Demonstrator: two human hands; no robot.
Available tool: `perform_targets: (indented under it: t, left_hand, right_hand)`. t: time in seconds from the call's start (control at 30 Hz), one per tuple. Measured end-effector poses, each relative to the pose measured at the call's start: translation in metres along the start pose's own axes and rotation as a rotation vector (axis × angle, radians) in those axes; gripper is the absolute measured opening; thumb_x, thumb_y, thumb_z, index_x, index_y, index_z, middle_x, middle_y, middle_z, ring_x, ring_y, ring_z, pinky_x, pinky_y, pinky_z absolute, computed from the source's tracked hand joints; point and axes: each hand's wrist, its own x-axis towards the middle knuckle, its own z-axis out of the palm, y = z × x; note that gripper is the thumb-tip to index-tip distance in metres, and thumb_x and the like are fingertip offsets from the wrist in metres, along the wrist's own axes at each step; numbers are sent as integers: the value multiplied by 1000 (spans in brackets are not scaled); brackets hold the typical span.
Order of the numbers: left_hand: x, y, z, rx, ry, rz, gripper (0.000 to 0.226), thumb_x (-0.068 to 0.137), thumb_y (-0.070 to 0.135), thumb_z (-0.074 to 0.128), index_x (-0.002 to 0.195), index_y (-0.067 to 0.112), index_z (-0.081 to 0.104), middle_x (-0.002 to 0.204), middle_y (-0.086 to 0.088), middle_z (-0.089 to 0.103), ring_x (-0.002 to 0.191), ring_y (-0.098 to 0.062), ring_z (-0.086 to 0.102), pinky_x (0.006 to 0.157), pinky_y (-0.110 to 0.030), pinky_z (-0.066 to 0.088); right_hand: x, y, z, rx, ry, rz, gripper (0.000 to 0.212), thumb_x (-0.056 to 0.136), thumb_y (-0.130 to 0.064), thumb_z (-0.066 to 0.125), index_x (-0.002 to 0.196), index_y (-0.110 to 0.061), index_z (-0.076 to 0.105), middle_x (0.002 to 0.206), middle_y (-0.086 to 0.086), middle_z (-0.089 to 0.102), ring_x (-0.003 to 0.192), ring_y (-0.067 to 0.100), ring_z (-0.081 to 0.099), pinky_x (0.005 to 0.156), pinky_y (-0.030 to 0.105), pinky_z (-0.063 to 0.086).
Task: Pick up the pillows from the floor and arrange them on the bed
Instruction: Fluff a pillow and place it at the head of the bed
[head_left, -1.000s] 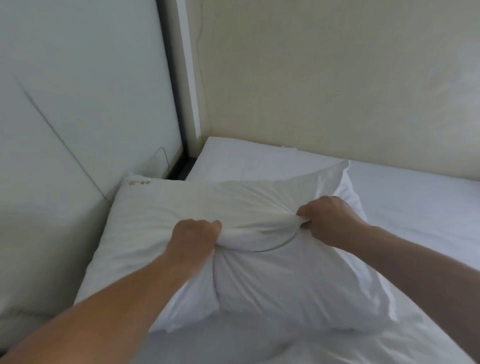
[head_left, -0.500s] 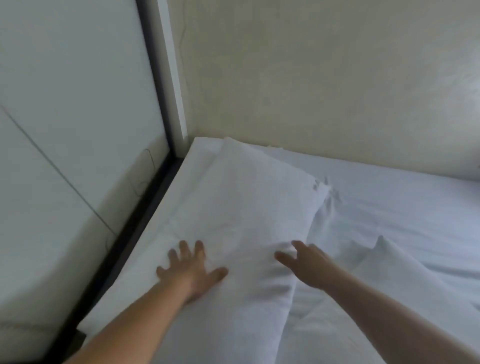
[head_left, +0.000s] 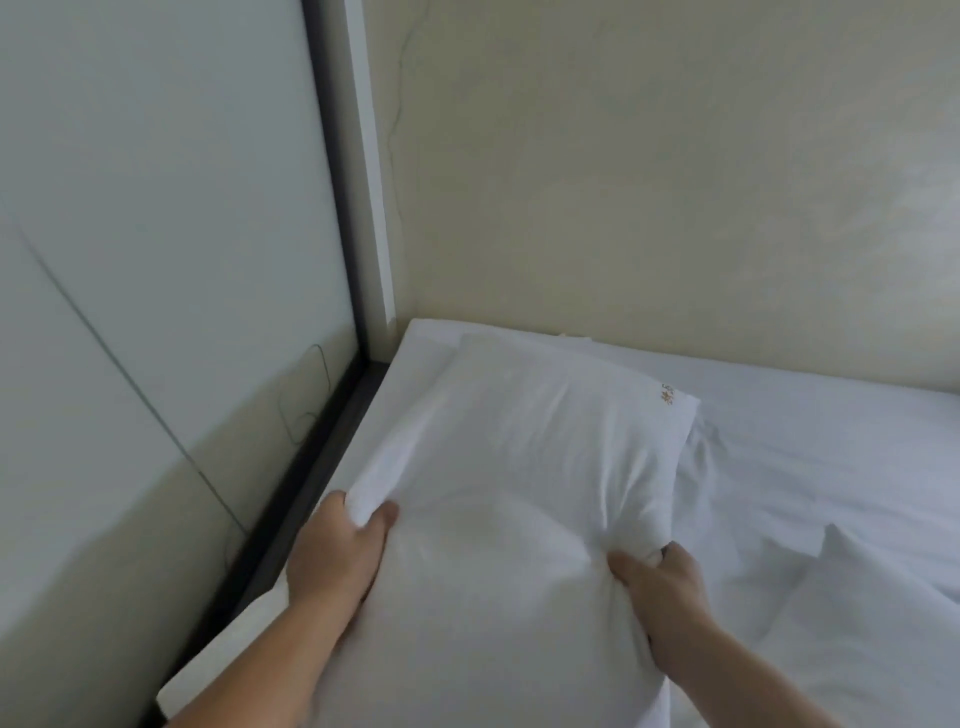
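A white pillow (head_left: 519, 467) with a small gold mark at its far right corner lies on the bed (head_left: 831, 441), along the bed's left edge and reaching toward the far corner. My left hand (head_left: 337, 556) grips the pillow's left side, bunching the fabric. My right hand (head_left: 660, 587) pinches a fold on its right side. A second white pillow (head_left: 872, 623) lies on the bed to the right, only partly in view.
A pale headboard panel (head_left: 156, 260) with a dark frame strip (head_left: 306, 488) runs along the bed's left side. A cream wall (head_left: 675, 182) stands behind the bed. The white sheet is wrinkled to the right of the pillow.
A second ago both hands held the pillow up by its middle. Half a second ago it lay flat under open palms. Now both hands grip its sides.
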Motion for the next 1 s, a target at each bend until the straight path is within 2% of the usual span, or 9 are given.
perform_targets:
  t: [0.23, 0.33, 0.4, 0.5, 0.6, 0.73, 0.83, 0.9, 1.0]
  left_hand:
    - [41, 76, -13, -174, 239, 221, 43, 81, 47, 63, 70, 15, 37, 59, 3, 46, 53, -18, 41, 50, -35, 24]
    - [51, 52, -3, -24, -63, 70, 53, 75, 60, 58, 98, 12, 51, 93, -8, 60, 83, -31, 57, 70, -41, 46]
    - [43, 19, 1, 158, -373, -121, 90, 63, 76, 51, 129, 15, 45, 131, -13, 51, 115, -35, 52, 95, -47, 45]
    - [11, -30, 3, 85, -537, -362, 128, 41, 90, 57, 141, 14, 33, 143, -15, 43, 124, -35, 48, 103, -44, 40]
    - [-15, -53, 15, -47, -571, -412, 119, 44, 88, 61, 127, 4, 49, 119, -15, 63, 102, -32, 61, 94, -42, 48]
    - [-33, -59, 11, -74, -560, -320, 90, 56, 80, 55, 110, 9, 67, 95, -6, 71, 84, -23, 66, 86, -38, 51]
    - [-39, -60, -1, -85, -618, -339, 82, 64, 75, 60, 114, 10, 65, 97, -7, 70, 85, -23, 66, 85, -37, 52]
    - [-43, -63, -6, -37, -650, -363, 87, 66, 75, 59, 121, 8, 59, 105, -11, 69, 88, -26, 65, 86, -39, 51]
    - [-46, -61, -7, 333, -569, -389, 104, 67, 83, 46, 138, 8, 35, 133, -18, 52, 114, -35, 54, 97, -45, 43]
  right_hand:
    - [30, -99, -14, -30, 112, -312, 25, 78, -26, 71, 96, -13, 60, 90, 8, 65, 76, 25, 61, 72, 38, 49]
    - [46, -99, -16, -79, 91, -163, 39, 84, -38, 67, 100, -3, 61, 84, 11, 63, 80, 31, 61, 79, 45, 52]
    - [49, -83, -22, -97, -48, 75, 56, 85, -53, 61, 108, -2, 56, 95, 16, 58, 85, 33, 56, 78, 45, 47]
    - [36, -31, -25, -208, -250, 321, 74, 77, -68, 59, 118, -7, 53, 109, 15, 56, 91, 32, 55, 75, 43, 42]
    - [24, 22, -12, -144, -275, 355, 81, 69, -67, 69, 117, -3, 58, 104, 15, 66, 89, 33, 65, 82, 45, 51]
    - [28, 28, -8, -257, -107, 208, 73, 72, -67, 64, 106, -3, 57, 82, 8, 59, 71, 25, 56, 70, 35, 43]
    - [29, 28, -20, -324, -64, 144, 70, 70, -73, 62, 95, -8, 57, 79, 7, 59, 70, 25, 58, 62, 34, 43]
    - [24, 41, -26, -340, -78, 127, 75, 72, -71, 60, 105, -4, 59, 83, 6, 61, 74, 25, 59, 63, 34, 44]
    - [19, 51, -27, -434, -88, 129, 83, 78, -69, 54, 132, -5, 46, 119, 17, 59, 107, 36, 57, 86, 39, 44]
